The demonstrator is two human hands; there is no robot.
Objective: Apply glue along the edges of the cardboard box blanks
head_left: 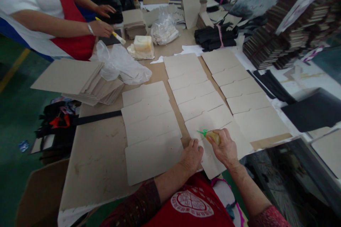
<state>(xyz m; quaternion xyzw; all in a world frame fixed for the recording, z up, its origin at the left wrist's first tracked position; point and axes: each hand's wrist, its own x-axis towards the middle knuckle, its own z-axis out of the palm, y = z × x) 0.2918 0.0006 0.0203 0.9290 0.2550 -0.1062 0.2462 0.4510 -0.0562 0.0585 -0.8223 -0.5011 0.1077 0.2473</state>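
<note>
My right hand (225, 147) is wrapped round a small squeeze bottle (215, 137) of yellowish contents, probably glue. Its green nozzle (203, 132) points left, just over the middle row of cardboard sheets. With fingers curled, my left hand (193, 154) grips the left edge of the nearest cardboard sheet (213, 161), whose lower end sticks out past the table edge. Grey-beige sheets overlap in three rows: a left row (153, 156), the middle row (186, 81) under my hands, and a right row (255, 124). Small dots mark some of them.
Across the table a co-worker's hand (102, 28) holds a yellow-handled brush (117, 36). A cardboard stack (71, 76) and a plastic bag (119, 65) lie at left. Black bundled strips (215, 37) lie behind the rows. Tall stacks of boards (295, 25) and a black panel (314, 108) are at right.
</note>
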